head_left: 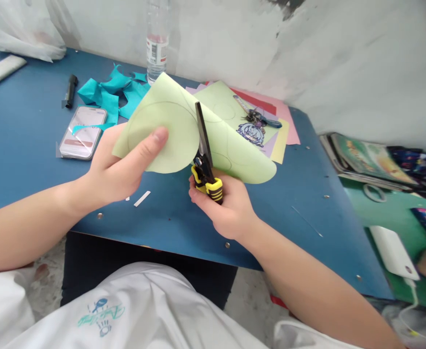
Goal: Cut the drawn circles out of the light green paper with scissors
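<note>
The left hand pinches the light, floppy green sheet near its cut edge above the blue table (thumb on top, fingers closed beneath), while the right hand grips shut around the yellow-handled scissors, blades in the paper.

Both hands raised and closed, forearms angling in from either side.

The left hand pinches with thumb on top and fingers curled beneath, wrist straight. The right hand sits lower, fingers wrapped tight in a grip, its forearm running back toward the lower right.
</note>
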A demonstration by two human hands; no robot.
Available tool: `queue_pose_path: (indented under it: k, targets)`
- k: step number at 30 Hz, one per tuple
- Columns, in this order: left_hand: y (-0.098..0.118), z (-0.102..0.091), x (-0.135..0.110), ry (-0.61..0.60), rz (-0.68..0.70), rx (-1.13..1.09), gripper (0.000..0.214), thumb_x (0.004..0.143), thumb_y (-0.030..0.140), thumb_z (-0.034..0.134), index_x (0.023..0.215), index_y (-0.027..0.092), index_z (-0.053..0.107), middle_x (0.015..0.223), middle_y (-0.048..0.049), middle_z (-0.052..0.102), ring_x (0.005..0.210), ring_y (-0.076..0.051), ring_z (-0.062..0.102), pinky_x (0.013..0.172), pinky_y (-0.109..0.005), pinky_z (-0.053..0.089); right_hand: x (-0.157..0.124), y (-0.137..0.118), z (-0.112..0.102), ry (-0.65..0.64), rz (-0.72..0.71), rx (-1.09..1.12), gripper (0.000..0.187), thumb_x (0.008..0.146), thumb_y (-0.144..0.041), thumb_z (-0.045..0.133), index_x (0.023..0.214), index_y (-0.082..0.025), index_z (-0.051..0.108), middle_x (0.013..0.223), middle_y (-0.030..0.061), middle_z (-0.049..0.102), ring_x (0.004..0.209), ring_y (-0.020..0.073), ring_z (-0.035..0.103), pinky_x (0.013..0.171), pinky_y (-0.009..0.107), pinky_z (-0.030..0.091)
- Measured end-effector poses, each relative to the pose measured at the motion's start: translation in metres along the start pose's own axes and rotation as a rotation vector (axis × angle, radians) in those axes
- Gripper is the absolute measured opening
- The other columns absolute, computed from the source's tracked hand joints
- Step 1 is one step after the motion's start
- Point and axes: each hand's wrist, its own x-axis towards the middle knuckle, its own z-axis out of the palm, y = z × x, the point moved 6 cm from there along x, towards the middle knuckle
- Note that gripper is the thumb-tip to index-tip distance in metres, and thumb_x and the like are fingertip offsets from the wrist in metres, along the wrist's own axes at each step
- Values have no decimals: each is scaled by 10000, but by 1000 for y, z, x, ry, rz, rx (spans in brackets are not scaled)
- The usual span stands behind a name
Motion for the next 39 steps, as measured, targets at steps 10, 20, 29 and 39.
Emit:
queue_pose_path:
  k: [10,20,29,39]
  targets:
    - [23,2,7,-195,-192,189,653,1354,536,751,848,200,510,804,20,446,735,-108,415,654,-300,346,0,4,0,-57,34,11,232,1043,-469,855,1050,-261,752,865,43,784,843,285,746,840,459,613]
    - [31,3,11,-267,-49,269,549,1368,182,662,863,208,449,823,44,438,775,-89,417,734,-261,382,0,4,-1,-40,41,30,225,1026,-456,847,1061,-248,767,878,49,811,793,269,737,817,453,612]
    - [32,3,10,-286,-32,311,511,1368,110,601,897,212,431,850,45,439,764,-66,389,715,-237,357,0,2,-3,-36,48,27,236,1015,-458,879,1065,-258,765,863,37,792,784,265,722,818,459,611]
    - [36,0,12,-281,-15,359,571,1375,152,628,855,209,397,834,45,387,706,-48,327,645,-240,284,1,1,-4,-46,55,18,227,1012,-452,869,1041,-259,752,849,26,773,769,248,695,789,445,588]
